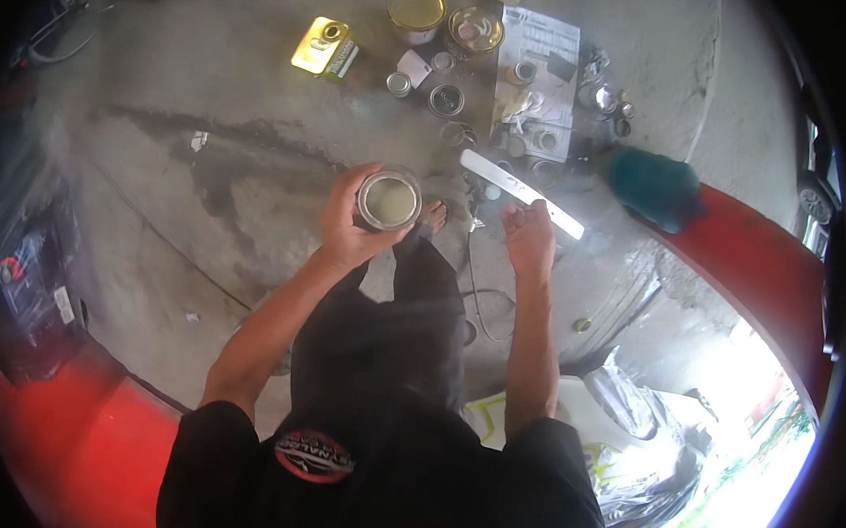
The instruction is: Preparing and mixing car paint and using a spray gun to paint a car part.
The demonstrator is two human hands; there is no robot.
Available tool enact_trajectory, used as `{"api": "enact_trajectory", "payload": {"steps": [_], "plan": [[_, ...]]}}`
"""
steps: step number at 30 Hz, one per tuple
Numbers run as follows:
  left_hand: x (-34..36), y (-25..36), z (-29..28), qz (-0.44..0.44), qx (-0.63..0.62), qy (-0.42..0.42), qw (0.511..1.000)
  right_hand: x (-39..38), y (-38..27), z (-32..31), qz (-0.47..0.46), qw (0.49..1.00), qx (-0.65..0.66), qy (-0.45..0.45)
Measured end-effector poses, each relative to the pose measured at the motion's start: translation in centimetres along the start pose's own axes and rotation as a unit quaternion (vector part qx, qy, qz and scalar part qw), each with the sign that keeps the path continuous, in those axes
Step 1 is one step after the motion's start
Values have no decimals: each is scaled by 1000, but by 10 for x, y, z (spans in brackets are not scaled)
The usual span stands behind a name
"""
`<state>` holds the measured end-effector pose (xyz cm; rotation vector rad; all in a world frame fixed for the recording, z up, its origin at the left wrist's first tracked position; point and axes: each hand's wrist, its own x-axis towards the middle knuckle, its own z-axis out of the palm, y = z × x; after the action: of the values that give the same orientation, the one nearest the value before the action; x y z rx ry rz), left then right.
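Note:
My left hand (343,230) is wrapped round a small round open can (389,200), with its mouth facing up. Inside it a pale greyish-green surface shows. To the right, my right hand (532,242) pinches a long flat white stick (493,176) near its lower right part. The stick lies slantwise, its far end pointing up and left toward the can, and it is apart from the can. Dark marks run along its face, too small to make out. Both hands are held above the concrete floor, in front of my legs.
Ahead on the floor stand a yellow-topped rectangular tin (321,46), large round cans (416,10) and several small jars. Some sit on a printed sheet (539,38). A red panel (764,246) bearing a teal cloth (651,187) curves along the right. Crumpled plastic sheeting (656,435) lies lower right.

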<state>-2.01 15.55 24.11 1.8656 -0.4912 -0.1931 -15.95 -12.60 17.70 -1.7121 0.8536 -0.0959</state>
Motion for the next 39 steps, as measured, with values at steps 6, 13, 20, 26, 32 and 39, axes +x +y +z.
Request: {"api": "enact_trajectory", "payload": {"steps": [6, 13, 20, 26, 32, 39], "plan": [[10, -151, 88, 6, -26, 9, 1000, 81, 100, 46, 114, 938, 325, 40], [26, -308, 139, 22, 31, -55, 998, 153, 158, 97, -26, 997, -50, 43], [42, -387, 173, 96, 58, -109, 988, 179, 220, 127, -186, 979, -72, 34], [52, -416, 188, 140, 106, -130, 976, 194, 266, 156, -285, 951, -110, 53], [62, -420, 187, 186, 131, -151, 962, 198, 292, 173, -227, 970, -68, 51], [63, -424, 188, 177, 142, -164, 960, 197, 286, 167, -174, 980, -92, 26]]}}
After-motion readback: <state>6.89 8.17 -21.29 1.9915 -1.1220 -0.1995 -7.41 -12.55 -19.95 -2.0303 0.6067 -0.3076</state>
